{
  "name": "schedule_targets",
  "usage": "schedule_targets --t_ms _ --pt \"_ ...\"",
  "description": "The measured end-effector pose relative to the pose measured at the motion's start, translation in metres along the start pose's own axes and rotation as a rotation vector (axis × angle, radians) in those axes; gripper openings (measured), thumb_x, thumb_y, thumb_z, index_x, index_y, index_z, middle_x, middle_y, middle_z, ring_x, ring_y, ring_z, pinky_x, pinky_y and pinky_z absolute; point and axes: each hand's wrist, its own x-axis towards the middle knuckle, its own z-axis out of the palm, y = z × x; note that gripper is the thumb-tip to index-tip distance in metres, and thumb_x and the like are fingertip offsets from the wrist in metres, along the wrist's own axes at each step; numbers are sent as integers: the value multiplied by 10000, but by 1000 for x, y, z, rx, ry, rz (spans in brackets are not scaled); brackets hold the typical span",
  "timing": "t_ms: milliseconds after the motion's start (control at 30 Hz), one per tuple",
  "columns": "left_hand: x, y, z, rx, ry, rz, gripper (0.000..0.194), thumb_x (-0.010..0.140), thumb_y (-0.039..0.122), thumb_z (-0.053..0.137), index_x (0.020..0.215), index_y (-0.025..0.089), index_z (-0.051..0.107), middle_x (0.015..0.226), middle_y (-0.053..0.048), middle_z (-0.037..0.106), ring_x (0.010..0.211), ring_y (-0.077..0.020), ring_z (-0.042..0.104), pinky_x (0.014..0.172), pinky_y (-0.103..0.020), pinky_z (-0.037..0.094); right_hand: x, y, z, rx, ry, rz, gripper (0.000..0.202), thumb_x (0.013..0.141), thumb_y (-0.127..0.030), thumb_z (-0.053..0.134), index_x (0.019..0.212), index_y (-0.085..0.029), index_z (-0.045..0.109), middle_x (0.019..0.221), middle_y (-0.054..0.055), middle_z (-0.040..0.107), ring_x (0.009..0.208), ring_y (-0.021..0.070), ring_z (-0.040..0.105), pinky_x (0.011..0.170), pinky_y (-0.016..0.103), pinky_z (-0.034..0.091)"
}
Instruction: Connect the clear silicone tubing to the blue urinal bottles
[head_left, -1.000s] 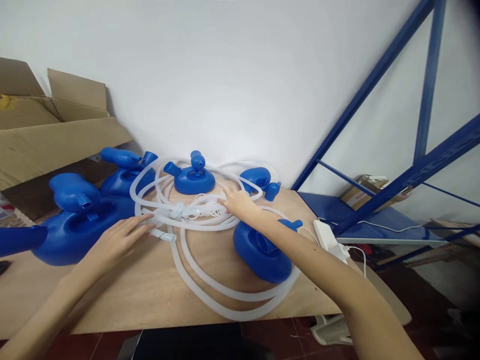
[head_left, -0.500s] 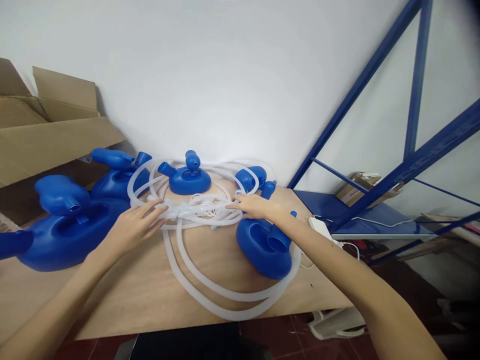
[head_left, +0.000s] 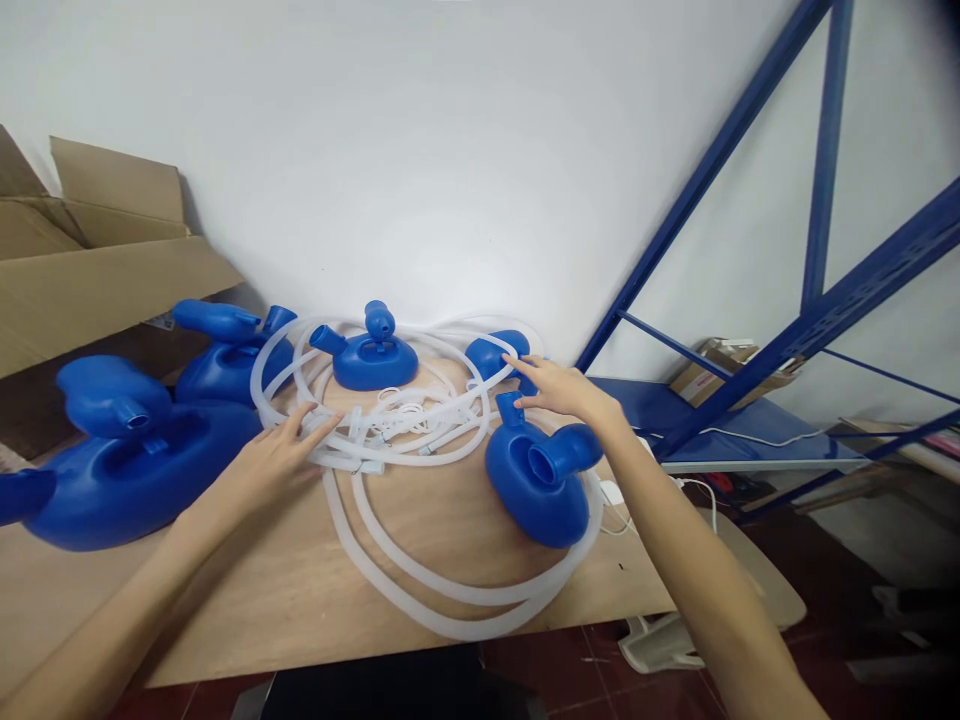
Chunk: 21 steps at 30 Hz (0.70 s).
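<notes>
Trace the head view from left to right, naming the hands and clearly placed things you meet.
Large cardboard box → left hand → middle rear blue container → right hand → small cardboard box on the blue shelf.

a large open cardboard box (head_left: 112,290) stands at the left, near the white wall (head_left: 420,150). at the right, a blue metal rack (head_left: 862,290) bears a smaller carton (head_left: 696,382) and a white cable (head_left: 780,439). below, a pale stool (head_left: 772,588) stands on dark red floor tiles (head_left: 555,675).
</notes>
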Motion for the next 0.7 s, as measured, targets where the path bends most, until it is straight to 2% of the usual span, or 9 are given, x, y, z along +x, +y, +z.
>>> schedule_targets --t_ms 100,167,233,300,367,400,500,600,700 --pt "-21 10 -11 47 190 -8 710 973 22 446 1622 310 442 1655 -257 402 1371 -499 570 995 -629 524 -58 -11 -15 240 246 -90 662 1033 -546 590 1633 -318 428 1549 113 601 1401 362 596 1175 577 474" --pt "-38 33 -18 31 314 -9 752 989 80 515 1663 368 347 1696 -205 364 1477 -521 446 1136 -746 360 -104 -25 -11 391 275 -260 599 1035 -521 609 1588 -318 500 1550 90 604 1447 312 557 1227 525 434" --pt "-53 64 -21 -76 369 113 748 1014 242 588 1689 344 281 1678 -185 410 1505 -468 426 1222 -705 274 -145 -42 8 475 161 -391 507 1027 -474 645 1515 -345 595 1531 75 621 1487 290 514 1246 482 417" --pt "-64 96 -20 -206 269 327 761 1002 486 622 1679 328 313 1679 -136 429 1498 -393 448 1249 -575 309 -175 -57 40 521 -113 -388 679 936 -500 768 1563 -376 537 1551 75 605 1457 285 550 1208 422 471" --pt "-68 122 -14 -258 173 459 801 968 631 620 1652 288 381 1669 -127 446 1480 -363 462 1247 -529 317 -192 -69 80 457 -300 -274 972 838 -449 872 1659 -379 355 1664 92 479 1520 340 470 1214 482 467" --pt "-68 132 -10 -267 150 474 785 969 639 619 1631 268 419 1627 -131 498 1450 -353 490 1255 -539 296 -196 -73 99 387 -296 -196 1044 796 -371 910 1667 -370 335 1680 106 450 1549 382 414 1236 554 426" --pt "-62 151 2 -273 148 405 655 989 597 624 1508 201 570 1273 -125 716 1207 -324 638 1264 -616 233 -201 -76 146 220 -231 -129 976 772 -77 832 1630 -322 436 1469 130 639 1424 392 547 1220 645 402" --pt "-51 160 5 -279 149 412 510 955 602 663 1182 150 732 958 -87 715 966 -304 677 1184 -615 368 -208 -68 158 183 -175 -207 743 836 -33 677 1523 -300 581 1313 110 708 1282 335 655 1119 556 527" --pt "-41 160 -1 -348 141 459 419 1008 557 590 1025 154 704 982 -102 715 1009 -315 685 1052 -515 505 -217 -56 142 136 -23 -241 612 839 -42 591 1418 -229 655 1319 135 703 1235 312 679 1036 476 578"
